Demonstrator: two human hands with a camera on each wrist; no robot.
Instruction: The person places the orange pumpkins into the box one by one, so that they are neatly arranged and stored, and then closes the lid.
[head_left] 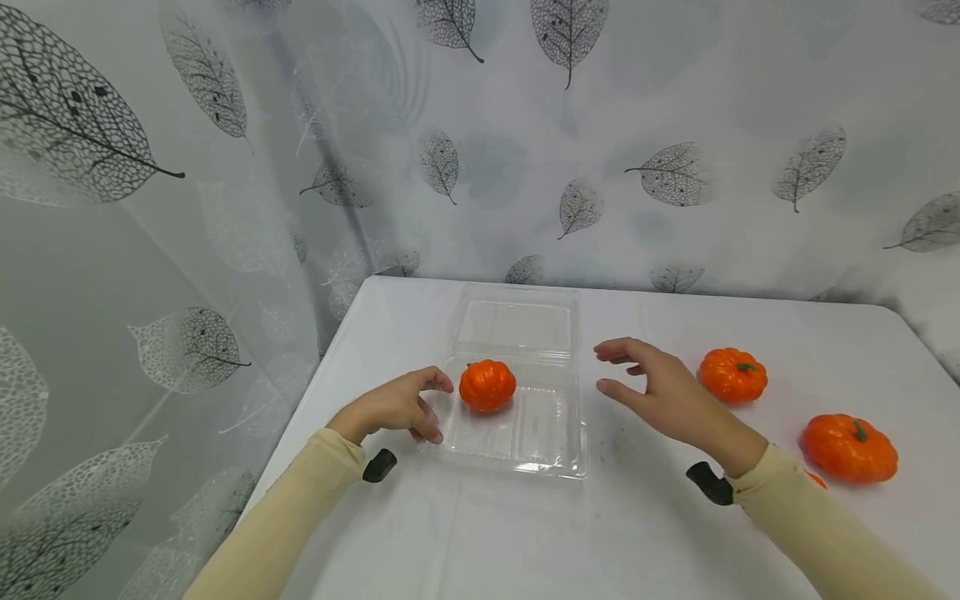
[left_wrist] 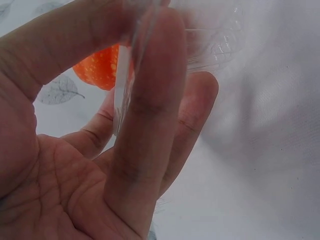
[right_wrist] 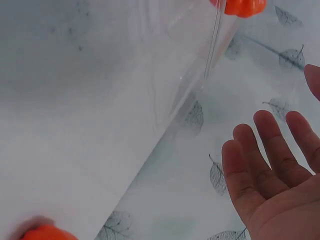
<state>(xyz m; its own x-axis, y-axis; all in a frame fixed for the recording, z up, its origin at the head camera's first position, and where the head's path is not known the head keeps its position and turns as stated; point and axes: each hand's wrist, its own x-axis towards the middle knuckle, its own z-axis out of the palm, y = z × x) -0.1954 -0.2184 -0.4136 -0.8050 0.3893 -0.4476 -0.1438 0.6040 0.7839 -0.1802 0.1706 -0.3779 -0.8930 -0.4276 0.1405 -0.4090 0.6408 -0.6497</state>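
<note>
White table (head_left: 652,537); leaf-print curtain (head_left: 510,150) behind and left. Orange pumpkin (head_left: 487,386) in left half of clear box (head_left: 543,421); second pumpkin (head_left: 732,376), third pumpkin (head_left: 851,448) to right. Right hand (head_left: 663,396) spread loosely, holding nothing. Left hand (head_left: 397,404) at box edge; cannot tell if gripping. Left wrist view alone shows plastic overlapping fingertips.

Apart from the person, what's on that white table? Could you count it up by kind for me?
Orange pumpkins in plain sight: 3
Clear plastic container: 1
Orange thing mostly hidden by the right sleeve, kind unclear: 1
Total: 5
</note>
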